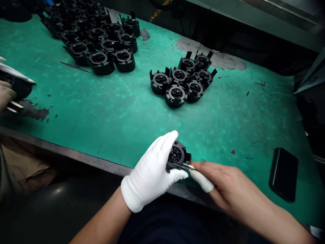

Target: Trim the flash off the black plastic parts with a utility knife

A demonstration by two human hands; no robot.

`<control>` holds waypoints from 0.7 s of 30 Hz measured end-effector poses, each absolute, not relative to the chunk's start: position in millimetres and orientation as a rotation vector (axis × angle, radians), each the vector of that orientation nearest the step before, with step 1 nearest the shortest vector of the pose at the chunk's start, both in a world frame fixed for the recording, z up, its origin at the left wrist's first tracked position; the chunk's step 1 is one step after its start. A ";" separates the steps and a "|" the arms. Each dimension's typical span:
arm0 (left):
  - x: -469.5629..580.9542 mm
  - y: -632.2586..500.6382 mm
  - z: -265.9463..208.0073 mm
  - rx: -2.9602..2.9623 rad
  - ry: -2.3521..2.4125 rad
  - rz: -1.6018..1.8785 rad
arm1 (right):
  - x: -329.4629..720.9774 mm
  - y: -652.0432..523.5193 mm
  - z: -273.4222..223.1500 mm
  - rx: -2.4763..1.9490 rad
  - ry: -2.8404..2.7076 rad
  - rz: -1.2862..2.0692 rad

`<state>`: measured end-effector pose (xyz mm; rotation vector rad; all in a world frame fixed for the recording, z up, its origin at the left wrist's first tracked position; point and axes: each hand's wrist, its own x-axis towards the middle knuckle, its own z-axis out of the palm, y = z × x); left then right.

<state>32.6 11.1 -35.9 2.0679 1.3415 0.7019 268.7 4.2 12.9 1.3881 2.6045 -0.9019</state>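
Near the front edge of the table, my left hand (154, 166) in a white glove is closed round a black round plastic housing (177, 154). The housing's open face, with ribs and small posts, is turned up toward me. My right hand (220, 178) is bare except for a white cover on the thumb. It pinches a slim metal blade-like tool (186, 166), whose tip lies against the lower right of the housing. Fingers and shadow hide the tool's handle, so its exact kind is unclear.
Several similar black housings (176, 95) stand grouped beyond my hands, and a larger cluster (101, 61) stands at the back left. A black phone-like object (283, 174) lies right on the green tabletop (109, 108). Another person's hand (6, 95) works at the left edge.
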 end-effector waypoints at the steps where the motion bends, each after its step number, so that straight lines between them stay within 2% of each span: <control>1: 32.7 11.2 -35.4 2.065 1.340 0.703 | 268.6 4.8 12.5 1.411 2.609 -0.869; 5: 33.6 11.7 -34.0 2.051 1.338 0.706 | 267.8 5.2 9.5 1.425 2.571 -0.795; 21: 33.2 11.5 -32.4 2.057 1.340 0.703 | 272.8 12.1 9.5 1.335 2.587 -0.889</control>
